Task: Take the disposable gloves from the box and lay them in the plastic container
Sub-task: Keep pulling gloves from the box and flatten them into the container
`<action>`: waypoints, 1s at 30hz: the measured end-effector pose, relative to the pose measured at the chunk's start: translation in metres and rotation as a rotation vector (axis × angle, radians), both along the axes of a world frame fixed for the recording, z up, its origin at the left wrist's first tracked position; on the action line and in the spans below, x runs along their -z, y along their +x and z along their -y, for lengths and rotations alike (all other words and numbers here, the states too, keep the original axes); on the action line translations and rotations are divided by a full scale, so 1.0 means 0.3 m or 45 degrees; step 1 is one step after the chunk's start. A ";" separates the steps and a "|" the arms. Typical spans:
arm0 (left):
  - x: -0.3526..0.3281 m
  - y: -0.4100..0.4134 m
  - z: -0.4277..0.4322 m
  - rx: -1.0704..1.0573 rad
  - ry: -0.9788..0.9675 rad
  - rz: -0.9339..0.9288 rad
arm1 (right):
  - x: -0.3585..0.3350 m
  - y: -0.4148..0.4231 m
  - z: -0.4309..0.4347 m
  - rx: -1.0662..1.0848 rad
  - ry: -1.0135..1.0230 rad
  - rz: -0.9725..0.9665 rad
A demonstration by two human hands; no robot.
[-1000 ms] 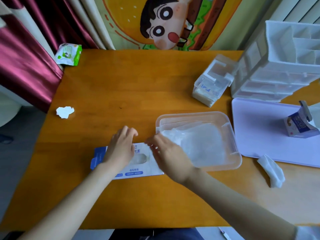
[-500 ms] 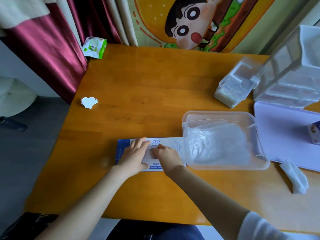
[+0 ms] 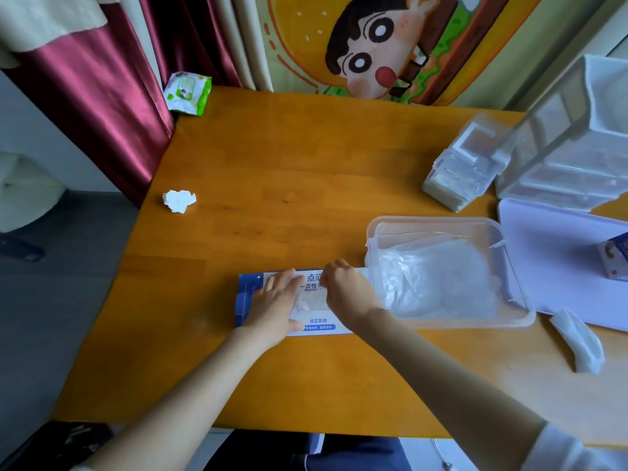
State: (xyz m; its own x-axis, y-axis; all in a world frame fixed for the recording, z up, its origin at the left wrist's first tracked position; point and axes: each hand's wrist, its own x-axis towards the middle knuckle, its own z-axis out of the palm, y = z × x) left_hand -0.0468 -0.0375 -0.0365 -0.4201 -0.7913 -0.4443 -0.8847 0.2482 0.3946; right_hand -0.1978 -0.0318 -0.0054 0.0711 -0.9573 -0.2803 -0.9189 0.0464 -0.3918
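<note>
A flat blue and white glove box [image 3: 316, 326] lies on the wooden table [image 3: 272, 185], its right end against the clear plastic container [image 3: 452, 322]. A heap of thin clear disposable gloves [image 3: 438, 280] lies inside the container. My left hand [image 3: 277, 305] rests flat on the box's left half with straight fingers. My right hand [image 3: 346, 292] is at the box's opening with curled fingers; clear glove film [image 3: 307, 302] shows in the opening by its fingertips. Whether the fingertips pinch that film is hidden.
A crumpled white paper [image 3: 179, 199] and a green wipes pack [image 3: 187, 92] lie at the table's left. Clear stacked boxes [image 3: 465, 169] and a drawer unit [image 3: 574, 137] stand back right. A lilac lid [image 3: 557, 263], a small carton [image 3: 615, 260] and a folded tissue [image 3: 581, 341] lie right.
My right hand has left the container and come back to the box's opening. My left hand has stayed pressed on the box. The camera has turned, shifting the scene rightwards.
</note>
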 end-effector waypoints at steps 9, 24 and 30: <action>0.013 0.000 -0.004 -0.012 -0.039 0.012 | -0.001 -0.032 -0.020 -0.058 -0.001 -0.078; -0.006 -0.018 0.008 0.006 -0.064 0.059 | -0.228 -0.161 0.070 0.142 -0.407 0.187; -0.013 -0.033 0.057 -0.065 -0.049 0.074 | -0.363 -0.278 0.111 0.336 -0.586 0.174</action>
